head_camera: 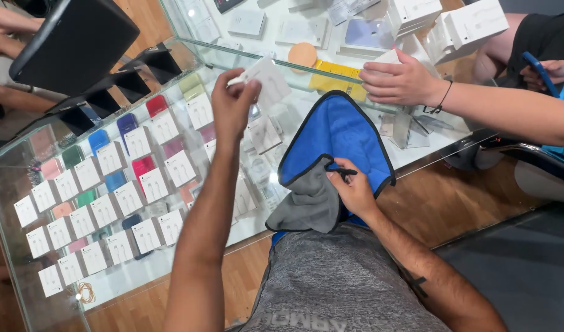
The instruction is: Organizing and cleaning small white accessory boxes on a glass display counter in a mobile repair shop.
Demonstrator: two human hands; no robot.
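Bare glass is left on the counter (42, 154) between the left hand (233, 101) and the blue and grey cloth (334, 144), though narrowly. The far side is blocked by another person's hand (399, 80) resting on the glass edge, with white boxes (466, 24) stacked behind it. The left end is crowded by black stands (134, 83).

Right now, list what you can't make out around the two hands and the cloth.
- Left hand: its fingers cover part of the small white box; grip unclear, head view.
- Right hand: fingertips buried in the cloth; whatever lies under the cloth is hidden.
- Another person's hand covers items on the glass counter.
- White packets inside the case: too small, blurred by reflections.
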